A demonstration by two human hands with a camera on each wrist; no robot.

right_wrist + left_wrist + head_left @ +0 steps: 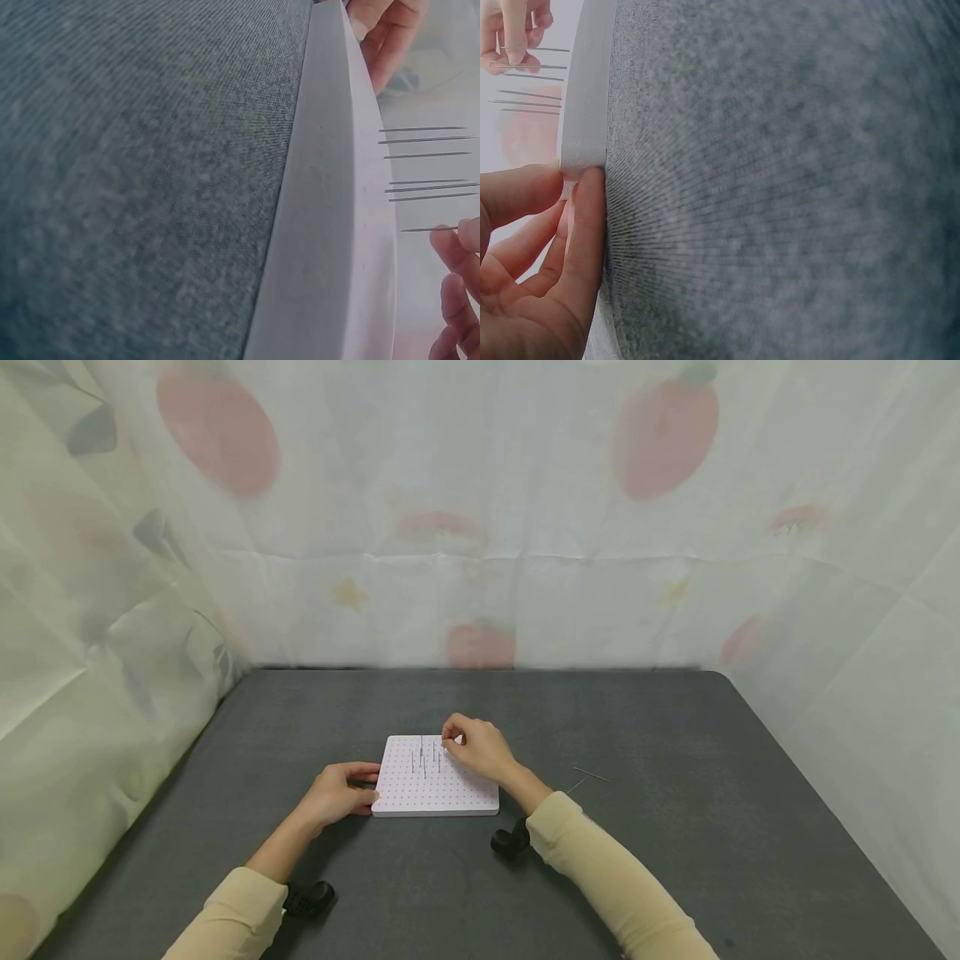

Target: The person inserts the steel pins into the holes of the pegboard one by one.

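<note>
A white pegboard with rows of small holes lies flat on the table. My left hand holds its left edge, the thumb on the upper side and the fingers against the side. Several thin dark needles stand upright in the board, towards its far half. Over the board's far right part, my right hand pinches another needle between thumb and index finger. That needle points down at the board; whether its tip sits in a hole I cannot tell.
Two loose needles lie on the dark grey table to the right of the right forearm. Black wrist devices are strapped under both wrists. A pale curtain with strawberry prints hangs behind and at the sides.
</note>
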